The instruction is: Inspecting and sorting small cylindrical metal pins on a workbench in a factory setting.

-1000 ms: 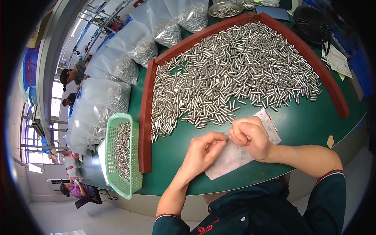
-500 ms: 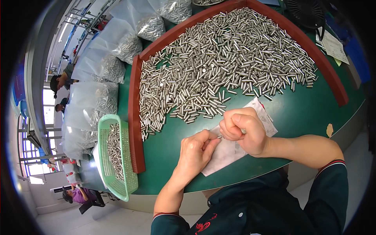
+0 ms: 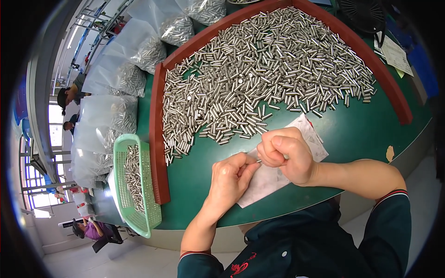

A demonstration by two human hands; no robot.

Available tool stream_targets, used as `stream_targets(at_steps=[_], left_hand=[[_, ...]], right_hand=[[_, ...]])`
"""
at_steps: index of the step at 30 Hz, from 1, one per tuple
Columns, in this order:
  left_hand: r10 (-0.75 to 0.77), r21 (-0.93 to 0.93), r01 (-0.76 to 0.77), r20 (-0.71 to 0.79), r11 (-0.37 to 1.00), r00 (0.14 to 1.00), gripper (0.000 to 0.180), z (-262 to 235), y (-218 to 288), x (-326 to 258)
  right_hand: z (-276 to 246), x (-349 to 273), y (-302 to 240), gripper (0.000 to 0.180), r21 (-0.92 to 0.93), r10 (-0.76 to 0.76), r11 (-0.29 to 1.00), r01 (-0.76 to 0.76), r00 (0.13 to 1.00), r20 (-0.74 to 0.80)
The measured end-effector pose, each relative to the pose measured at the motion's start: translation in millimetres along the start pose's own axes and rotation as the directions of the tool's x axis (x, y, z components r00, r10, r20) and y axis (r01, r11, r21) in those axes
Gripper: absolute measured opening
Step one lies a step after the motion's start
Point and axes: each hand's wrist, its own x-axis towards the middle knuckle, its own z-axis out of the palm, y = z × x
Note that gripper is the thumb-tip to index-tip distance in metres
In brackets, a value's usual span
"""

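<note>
My left hand [image 3: 230, 177] and my right hand [image 3: 285, 154] meet over a white sheet of paper [image 3: 278, 173] on the green table [image 3: 357, 134]. Between their fingertips they pinch one small silver metal pin [image 3: 258, 161]. The right hand is curled into a loose fist, and what else it holds is hidden. Just beyond the hands lies a big heap of the same silver pins [image 3: 259, 78], fenced in by a dark red rim [image 3: 157, 139].
A light green mesh basket [image 3: 132, 185] with pins in it hangs over the table's left edge. Clear plastic bags [image 3: 125, 69] of pins are stacked at the far left. Papers [image 3: 394, 53] and a black fan [image 3: 366, 14] lie at the far right. Other people sit at the left.
The view has shifted, so the heap sits higher in the picture. My hands have stayed together over the paper, still pinching a pin.
</note>
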Motion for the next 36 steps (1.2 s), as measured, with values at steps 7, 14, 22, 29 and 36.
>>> stream_targets(at_steps=[7,14,22,29,36], left_hand=[[-0.01,-0.014,0.01,0.0,1.0,1.0,0.009,-0.2,-0.2,0.6],[0.018,0.017,-0.018,-0.013,1.0,1.0,0.014,0.3,-2.6,-0.9],[0.016,0.0,-0.016,-0.035,1.0,0.999,0.011,3.7,0.2,-0.1],[-0.077,-0.056,0.077,0.001,0.995,0.997,0.008,-3.5,1.6,-3.1],[-0.047,-0.944,0.324,0.327,-0.055,0.944,0.013,-21.6,-31.9,5.0]], right_hand=[[8.9,-1.8,2.8,0.031,-0.062,-0.051,0.997,0.051,0.999,-0.001],[11.8,-3.5,2.2,0.027,-0.231,-0.156,0.957,0.174,0.983,0.094],[10.0,-0.8,3.3,0.027,-0.19,-0.111,0.975,0.115,0.993,0.029],[2.9,-0.6,-7.0,0.03,0.013,-0.079,0.997,0.079,0.997,0.01],[-0.1,0.1,-2.7,0.032,0.044,-0.029,0.999,0.03,0.999,-0.019]])
